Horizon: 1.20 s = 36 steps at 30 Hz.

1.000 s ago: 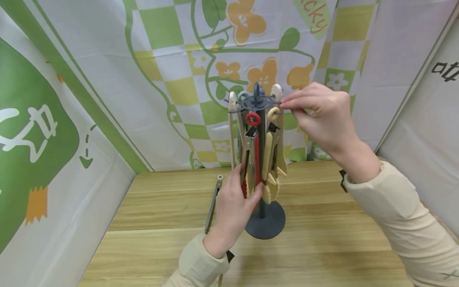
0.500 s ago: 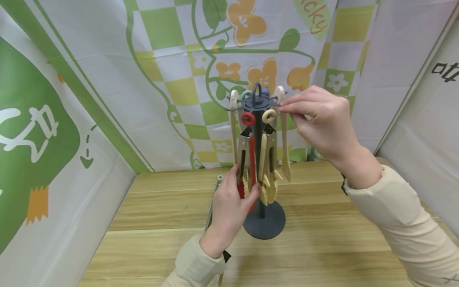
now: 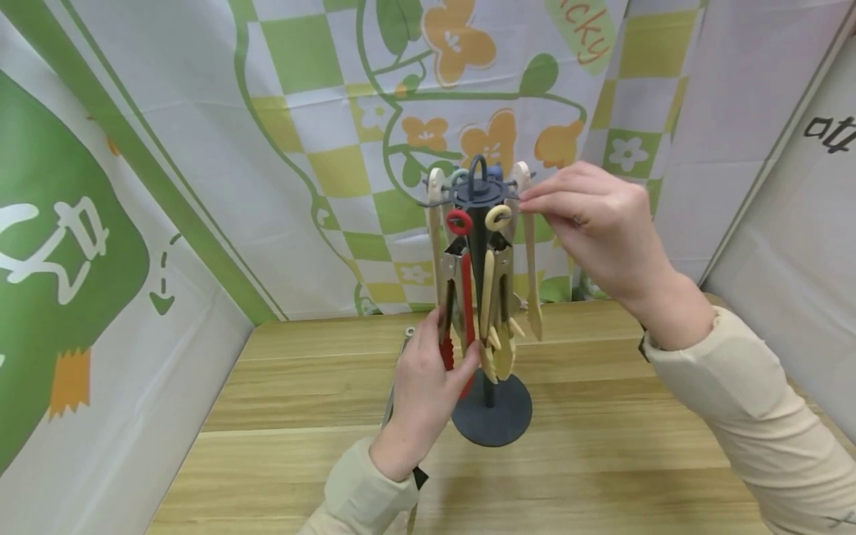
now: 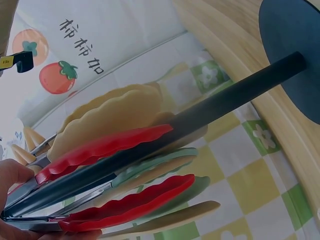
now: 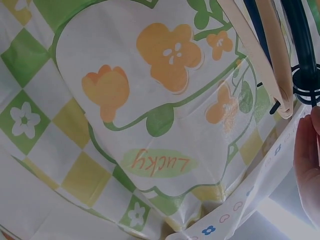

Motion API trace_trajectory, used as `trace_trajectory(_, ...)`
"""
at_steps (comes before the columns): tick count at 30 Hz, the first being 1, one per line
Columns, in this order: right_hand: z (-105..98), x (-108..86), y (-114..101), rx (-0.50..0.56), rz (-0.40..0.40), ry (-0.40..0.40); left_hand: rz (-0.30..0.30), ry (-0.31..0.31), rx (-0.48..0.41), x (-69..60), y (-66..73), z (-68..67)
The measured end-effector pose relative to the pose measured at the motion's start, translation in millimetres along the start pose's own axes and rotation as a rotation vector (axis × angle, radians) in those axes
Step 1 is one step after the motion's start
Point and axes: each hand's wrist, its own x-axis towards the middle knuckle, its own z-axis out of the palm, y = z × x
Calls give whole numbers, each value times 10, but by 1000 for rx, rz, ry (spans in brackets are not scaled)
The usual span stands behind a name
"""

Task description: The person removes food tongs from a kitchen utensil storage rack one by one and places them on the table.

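A dark rotating utensil stand stands upright on the table, with several kitchen tools hanging from the hooks of its top ring. My left hand holds the hanging red-tipped tongs, thumb on one side and fingers on the other. In the left wrist view, both scalloped red tips spread apart around the dark pole. With thumb and fingertips, my right hand pinches the end of a hook on the ring. Cream-tipped tongs hang just right of the red ones.
Wooden spatula-like tools hang on the right side, and another pale handle on the left. Partly behind my left hand, a thin metal tool lies on the wooden table. Printed cloth walls enclose the table's back and sides.
The ring has turned slightly, carrying the red and cream tongs leftward. My left hand has shifted left with the red tongs. My right hand has stayed at the hook, dipping a little.
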Motion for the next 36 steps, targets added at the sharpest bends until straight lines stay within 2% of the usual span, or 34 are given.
trace_trajectory(16, 8, -28, -12, 4, -29, 32, -5, 0, -35, 15, -41, -9)
trace_trajectory(29, -3, -22, -26, 55, -69, 21, 18, 18, -20, 28, -86, -2)
trace_trajectory(36, 1, -24, -19, 50, -66, 8, 3, -1, -23, 22, -87, -5)
